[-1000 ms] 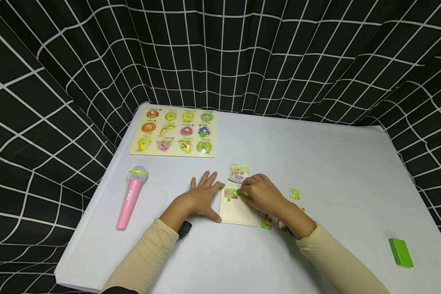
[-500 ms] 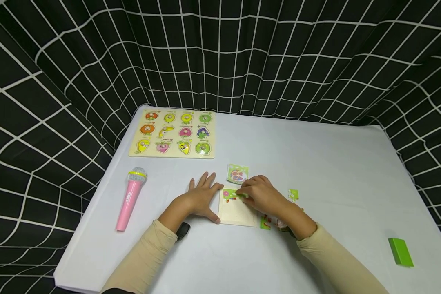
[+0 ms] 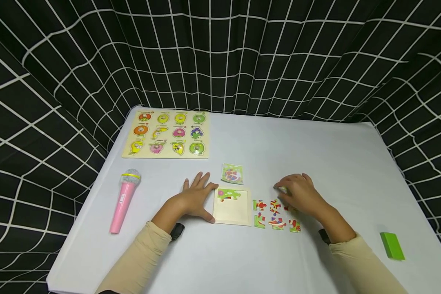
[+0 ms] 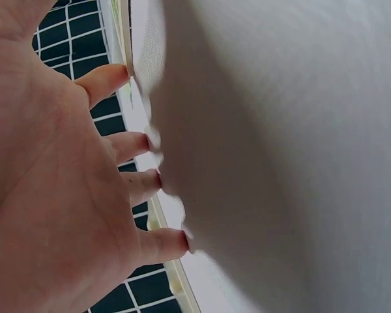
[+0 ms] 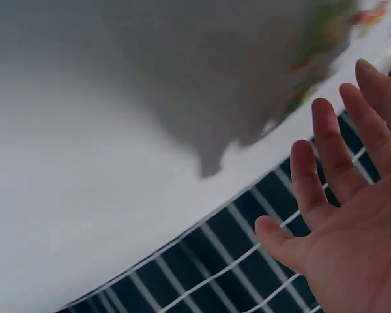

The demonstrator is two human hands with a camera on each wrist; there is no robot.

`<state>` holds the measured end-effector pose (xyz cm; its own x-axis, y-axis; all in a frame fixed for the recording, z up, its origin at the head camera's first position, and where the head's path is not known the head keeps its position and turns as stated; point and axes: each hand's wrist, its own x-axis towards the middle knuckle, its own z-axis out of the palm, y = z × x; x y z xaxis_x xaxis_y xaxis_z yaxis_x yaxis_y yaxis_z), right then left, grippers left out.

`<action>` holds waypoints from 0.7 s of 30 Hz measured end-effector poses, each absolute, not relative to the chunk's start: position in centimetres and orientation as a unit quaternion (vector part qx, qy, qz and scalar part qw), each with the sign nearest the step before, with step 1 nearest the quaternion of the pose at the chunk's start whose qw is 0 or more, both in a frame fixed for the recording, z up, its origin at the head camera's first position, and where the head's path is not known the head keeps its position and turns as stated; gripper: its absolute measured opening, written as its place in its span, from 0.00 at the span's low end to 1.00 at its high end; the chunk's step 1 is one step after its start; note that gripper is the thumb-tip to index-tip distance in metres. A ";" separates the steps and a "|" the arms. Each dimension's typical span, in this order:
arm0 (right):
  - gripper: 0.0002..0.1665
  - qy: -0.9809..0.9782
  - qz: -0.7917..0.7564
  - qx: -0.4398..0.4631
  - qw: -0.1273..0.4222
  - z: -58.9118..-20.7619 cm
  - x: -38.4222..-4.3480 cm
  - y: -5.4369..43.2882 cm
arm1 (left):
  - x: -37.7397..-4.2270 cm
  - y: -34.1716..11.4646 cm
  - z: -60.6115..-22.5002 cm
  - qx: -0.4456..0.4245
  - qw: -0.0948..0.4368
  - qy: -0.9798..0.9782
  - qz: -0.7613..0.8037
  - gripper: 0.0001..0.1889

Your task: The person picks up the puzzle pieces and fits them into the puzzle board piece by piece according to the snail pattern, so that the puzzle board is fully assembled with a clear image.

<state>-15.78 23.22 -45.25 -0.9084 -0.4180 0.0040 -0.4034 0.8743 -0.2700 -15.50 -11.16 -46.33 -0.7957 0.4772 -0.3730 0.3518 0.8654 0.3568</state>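
A person works at a picture puzzle on a white table, the job looking only just begun: joined pieces fill part of the top-left corner of a shallow wooden tray, whose remaining floor is bare. To the tray's right, loose pieces lie in rough rows, apparently most of the puzzle left to fit, one partly hidden beneath the wrist. A small picture card rests just beyond the tray. The left hand lies low with fingers spread, thumb and forefinger against the tray's left edge, gripping nothing. The right hand arches palm-down beyond the loose pieces, thumb and fingertips lowered around a green piece; whether they have pinched it cannot be told, though the right wrist view shows the other fingers long and relaxed
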 end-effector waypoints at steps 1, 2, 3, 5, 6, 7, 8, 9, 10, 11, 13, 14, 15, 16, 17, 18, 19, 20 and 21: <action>0.16 0.969 -0.131 -0.207 0.028 -45.3 -15.7 23.7 | -15.5 -11.3 -46.4 0.220 0.230 0.938 0.138 0.57; 0.16 0.970 -0.130 -0.203 0.028 -45.4 -15.6 24.1 | -15.5 -11.3 -46.4 0.219 0.230 0.938 0.139 0.57; 0.16 0.971 -0.128 -0.200 0.027 -45.4 -15.5 24.5 | -15.5 -11.4 -46.4 0.219 0.230 0.938 0.140 0.57; 0.17 0.972 -0.127 -0.196 0.024 -45.5 -15.4 25.0 | -15.5 -11.5 -46.4 0.218 0.229 0.938 0.143 0.57; 0.17 0.972 -0.128 -0.196 0.021 -45.6 -15.3 25.2 | -15.5 -11.6 -46.4 0.218 0.228 0.938 0.143 0.57; 0.17 0.972 -0.127 -0.196 0.018 -45.6 -15.3 25.3 | -15.4 -11.6 -46.4 0.218 0.228 0.938 0.145 0.57; 0.17 0.972 -0.127 -0.196 0.015 -45.6 -15.3 25.4 | -15.4 -11.6 -46.4 0.218 0.228 0.938 0.145 0.57; 0.17 0.972 -0.127 -0.196 0.013 -45.7 -15.3 25.6 | -15.4 -11.6 -46.4 0.219 0.228 0.938 0.146 0.57; 0.17 0.972 -0.125 -0.197 0.010 -45.8 -15.3 25.7 | -15.4 -11.6 -46.4 0.219 0.226 0.937 0.147 0.57; 0.17 0.972 -0.124 -0.197 0.008 -45.8 -15.3 25.7 | -15.4 -11.6 -46.4 0.220 0.226 0.937 0.149 0.57; 0.17 0.972 -0.123 -0.198 0.005 -46.0 -15.3 25.9 | -15.4 -11.5 -46.4 0.221 0.226 0.937 0.150 0.57; 0.18 0.973 -0.124 -0.197 0.004 -46.1 -15.3 26.0 | -15.4 -11.4 -46.4 0.221 0.226 0.937 0.150 0.57; 0.18 0.973 -0.124 -0.197 0.002 -46.1 -15.3 26.1 | -15.5 -11.4 -46.4 0.222 0.225 0.937 0.149 0.57; 0.18 0.972 -0.125 -0.197 0.000 -46.2 -15.3 26.1 | -15.5 -11.3 -46.4 0.223 0.224 0.937 0.149 0.57; 0.18 0.972 -0.126 -0.197 -0.001 -46.2 -15.3 26.2 | -15.5 -11.3 -46.4 0.223 0.224 0.937 0.147 0.57; 0.18 0.972 -0.126 -0.197 -0.003 -46.3 -15.3 26.3 | -15.5 -11.3 -46.4 0.224 0.224 0.937 0.146 0.57; 0.18 0.972 -0.126 -0.197 -0.005 -46.3 -15.4 26.3 | -15.5 -11.3 -46.5 0.224 0.224 0.937 0.145 0.57; 0.18 0.972 -0.125 -0.197 -0.007 -46.4 -15.4 26.4 | -15.5 -11.2 -46.5 0.224 0.224 0.938 0.144 0.57; 0.18 0.973 -0.123 -0.197 -0.010 -46.4 -15.4 26.4 | -15.5 -11.2 -46.5 0.223 0.225 0.938 0.143 0.57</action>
<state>-15.35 26.39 -46.43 -0.9221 -0.3812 0.0670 -0.3859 0.8920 -0.2355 -15.52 -11.18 -46.47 -0.7993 0.4834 -0.3571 0.3548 0.8591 0.3688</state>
